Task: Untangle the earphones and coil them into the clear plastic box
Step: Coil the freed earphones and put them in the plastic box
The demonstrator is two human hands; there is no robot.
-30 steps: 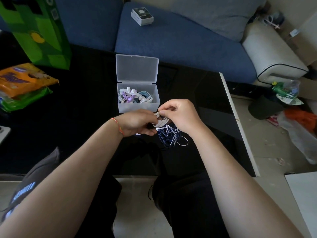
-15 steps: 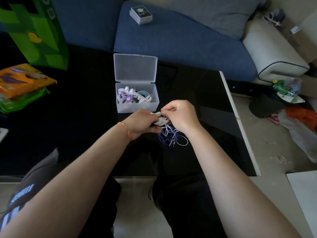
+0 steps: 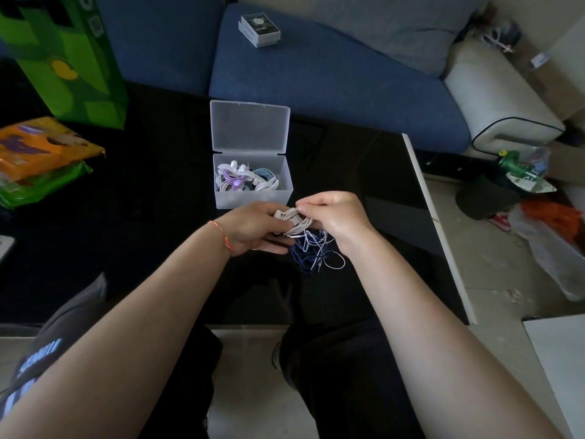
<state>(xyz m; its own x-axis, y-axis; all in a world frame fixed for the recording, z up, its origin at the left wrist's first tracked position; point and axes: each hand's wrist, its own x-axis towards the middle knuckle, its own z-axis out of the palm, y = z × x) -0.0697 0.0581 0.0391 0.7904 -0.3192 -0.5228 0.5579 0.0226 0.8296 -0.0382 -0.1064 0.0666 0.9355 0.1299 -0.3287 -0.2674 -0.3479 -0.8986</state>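
A coiled bundle of white earphone cable [image 3: 296,221] is pinched between the left hand [image 3: 253,228] and right hand [image 3: 334,213], above a dark blue-and-white cable tangle [image 3: 311,253] on the black glossy table [image 3: 142,217]. Just beyond stands the open clear plastic box [image 3: 253,198], holding coiled white, purple and blue earphones [image 3: 245,180].

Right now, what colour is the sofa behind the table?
Blue, clearest in the head view: the sofa.

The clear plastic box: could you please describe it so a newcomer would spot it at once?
On the black table, just in front of the blue sofa, stands the clear plastic box. Unlike the neighbouring snack bags, it is see-through, lid open, holding coiled earphones.
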